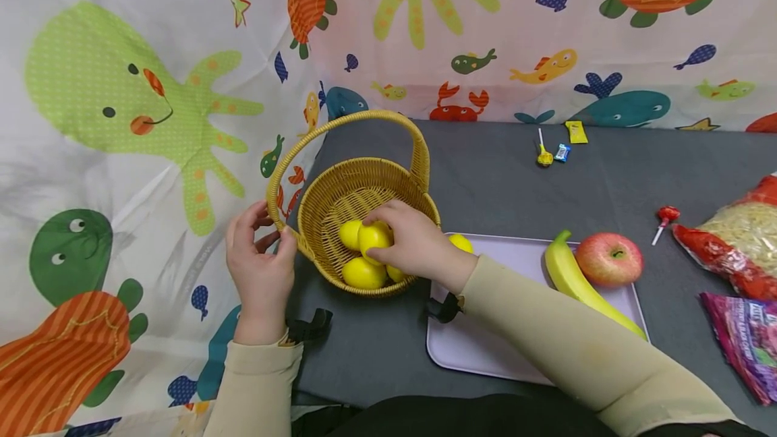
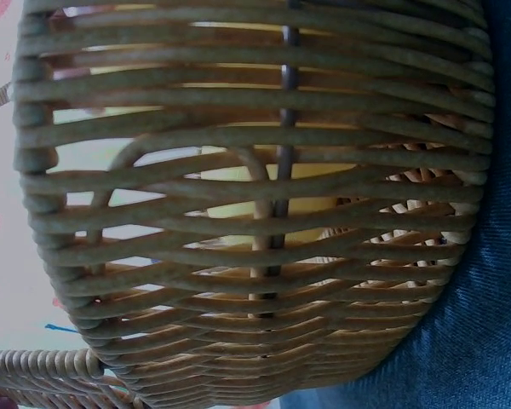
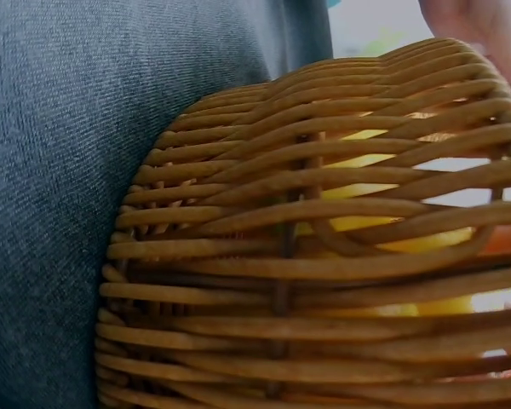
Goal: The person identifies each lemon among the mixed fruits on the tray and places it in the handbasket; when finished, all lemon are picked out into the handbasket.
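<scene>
A round woven wicker basket (image 1: 318, 184) with a tall arched handle (image 1: 349, 118) stands left of centre in the head view. With thumb and fingers, my left hand (image 1: 261, 268) holds the handle's lower left end. Inside the basket my right hand (image 1: 415, 241) grips a yellow lemon (image 1: 373, 240). Several more lemons (image 1: 363, 274) lie around it on the basket floor, one partly under the hand. Both wrist views look at the basket's weave from close by, the left on one side (image 2: 264, 226), the right on another (image 3: 281, 264), with yellow showing through the gaps.
A pale lilac tray (image 1: 485, 356) beside the basket bears a banana (image 1: 577, 278), an apple (image 1: 609, 259) and a partly hidden yellow fruit (image 1: 461, 243). Lollipops (image 1: 544, 156) and small wrapped sweets (image 1: 577, 132) lie farther back. Bags (image 1: 743, 339) sit at the right edge. A printed curtain (image 1: 200, 32) borders the table.
</scene>
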### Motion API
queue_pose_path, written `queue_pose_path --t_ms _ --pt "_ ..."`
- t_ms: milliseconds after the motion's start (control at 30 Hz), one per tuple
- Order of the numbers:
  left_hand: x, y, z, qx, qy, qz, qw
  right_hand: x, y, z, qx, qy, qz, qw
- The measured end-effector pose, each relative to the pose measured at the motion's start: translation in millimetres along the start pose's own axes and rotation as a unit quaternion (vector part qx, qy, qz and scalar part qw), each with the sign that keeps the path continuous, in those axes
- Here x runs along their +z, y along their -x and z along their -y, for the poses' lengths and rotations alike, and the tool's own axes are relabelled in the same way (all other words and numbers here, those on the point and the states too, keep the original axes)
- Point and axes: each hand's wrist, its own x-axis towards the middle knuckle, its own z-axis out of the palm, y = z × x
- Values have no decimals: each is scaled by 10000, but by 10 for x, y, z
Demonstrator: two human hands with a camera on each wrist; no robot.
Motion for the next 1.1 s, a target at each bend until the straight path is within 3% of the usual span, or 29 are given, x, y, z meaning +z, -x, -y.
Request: queue_pose_path --t_ms 400,833,1100 --pt "6 -3 5 18 58 15 10000 62 -56 -12 67 518 -56 9986" --pt "11 17 3 -64 9 44 10000 158 -77 7 -178 1499 281 9881" --pt "14 7 8 -32 -87 34 10000 163 -93 23 98 1589 740 9845"
